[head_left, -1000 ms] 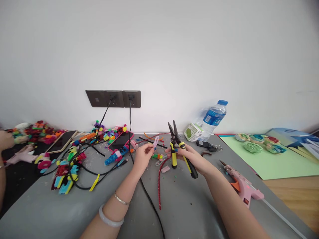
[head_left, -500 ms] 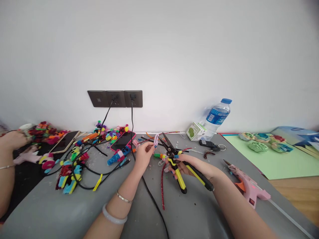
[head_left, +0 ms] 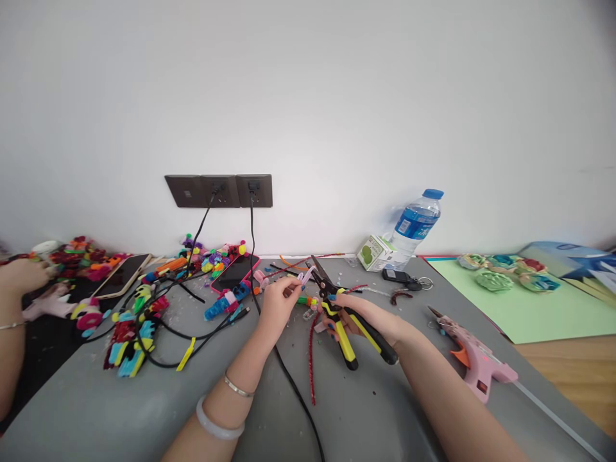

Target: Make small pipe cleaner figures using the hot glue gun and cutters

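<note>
Between the thumb and fingers of my left hand (head_left: 283,300) is a small loop of pale lilac pipe cleaner (head_left: 306,276). My right hand (head_left: 359,316) grips a pair of scissors (head_left: 342,333) with black and yellow handles. Their dark blades point up and left, close to the lilac loop; I cannot tell whether they touch it. Below the blades lie a red pipe cleaner (head_left: 311,366) and a small green, orange and yellow piece (head_left: 308,301).
A pink glue gun (head_left: 481,359) lies at right, near green paper (head_left: 505,314) with fabric-like rosettes. Behind stand a water bottle (head_left: 416,224) and a small box (head_left: 375,253). Black cables (head_left: 289,372), phones and colourful pipe-cleaner figures (head_left: 129,340) spread leftward. Another person's hand (head_left: 24,276) is at far left.
The lilac loop has tilted to the right, nearer the scissor blades. The scissor handles have drawn slightly closer together. The whole view has shifted a little.
</note>
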Demonstrator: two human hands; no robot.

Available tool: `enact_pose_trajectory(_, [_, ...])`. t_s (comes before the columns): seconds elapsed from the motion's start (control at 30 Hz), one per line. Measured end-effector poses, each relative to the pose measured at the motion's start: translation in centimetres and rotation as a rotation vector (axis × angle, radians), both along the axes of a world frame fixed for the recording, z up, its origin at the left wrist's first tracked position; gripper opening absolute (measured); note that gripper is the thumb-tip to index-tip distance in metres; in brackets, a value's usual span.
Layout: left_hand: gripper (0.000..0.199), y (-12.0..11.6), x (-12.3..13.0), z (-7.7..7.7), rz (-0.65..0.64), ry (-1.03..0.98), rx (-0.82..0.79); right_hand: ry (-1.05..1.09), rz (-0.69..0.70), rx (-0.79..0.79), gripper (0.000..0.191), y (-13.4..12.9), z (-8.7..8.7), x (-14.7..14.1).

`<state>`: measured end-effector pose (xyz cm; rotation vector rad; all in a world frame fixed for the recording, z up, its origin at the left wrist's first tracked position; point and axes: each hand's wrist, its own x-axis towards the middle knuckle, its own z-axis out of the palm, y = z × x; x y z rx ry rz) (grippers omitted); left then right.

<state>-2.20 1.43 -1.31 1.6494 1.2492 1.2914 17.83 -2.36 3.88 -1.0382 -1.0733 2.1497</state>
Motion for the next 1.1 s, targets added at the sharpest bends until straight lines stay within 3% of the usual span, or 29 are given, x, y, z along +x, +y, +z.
enact_pose_trajectory(0.3, [0.013, -0.4, -0.1, 1.0, 0.010, 0.075, 0.046, -0.202, -0.072, 0.146, 0.033, -0.8, 0.5, -1.3])
enact_pose_trajectory(0.57, [0.014, -0.1, -0.4, 0.2, 0.069, 0.124, 0.048, -0.211, -0.359, 0.240, 0.044, -0.1, 0.7, -0.6])
enact_pose_trajectory(0.7, [0.017, -0.1, -0.3, 0.1, 0.051, 0.132, 0.005, -0.710, -0.481, 0.512, 0.041, 0.7, 0.0, 0.5])
enact_pose_trajectory(0.87, [0.018, -0.1, -0.2, 0.0, 0.053, 0.215, 0.002, -1.339, -0.328, 0.587, 0.046, 1.3, -1.3, 0.4])
enact_pose_trajectory(0.97, [0.017, 0.0, -0.2, -0.2, 0.075, 0.246, 0.053, -1.539, -0.280, 0.622, 0.047, 1.4, -1.9, 0.0])
enact_pose_trajectory(1.1, [0.016, 0.3, -0.3, -0.3, 0.128, 0.207, 0.111, -1.650, -0.268, 0.667, 0.051, 1.4, -2.6, -0.2])
